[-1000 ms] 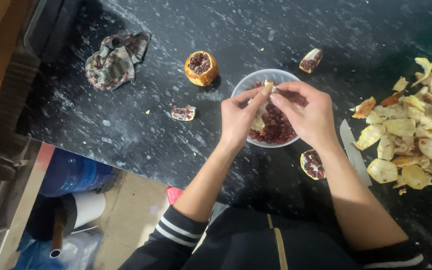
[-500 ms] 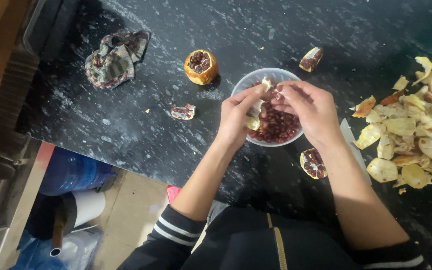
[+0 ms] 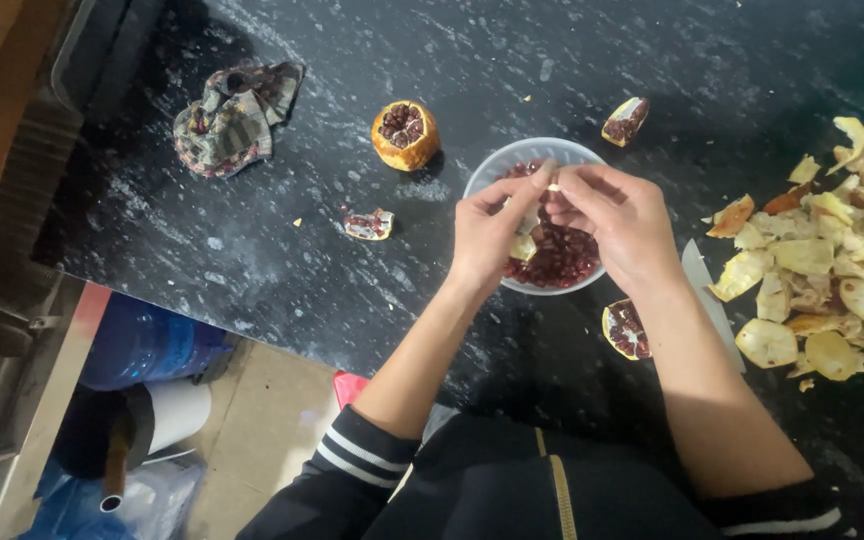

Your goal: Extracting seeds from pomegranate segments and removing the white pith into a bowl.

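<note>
- Both hands, left hand (image 3: pixel 487 232) and right hand (image 3: pixel 617 225), pinched on a pomegranate piece (image 3: pixel 525 243) above the bowl (image 3: pixel 487 170).
- Best kept low, so seeds drop inside.

The counter (image 3: pixel 282 260) is dark stone, polished, flecked with white. The bowl (image 3: pixel 492 168) looks like thin translucent plastic, and the pomegranate seeds (image 3: pixel 562 255) in it are wet and glossy. The pile of peels (image 3: pixel 822 270) is matt and leathery, pale and pithy inside. The crumpled rag (image 3: pixel 227 120) is patterned woven cloth. The knife blade (image 3: pixel 702 285) is dull grey metal.
</note>
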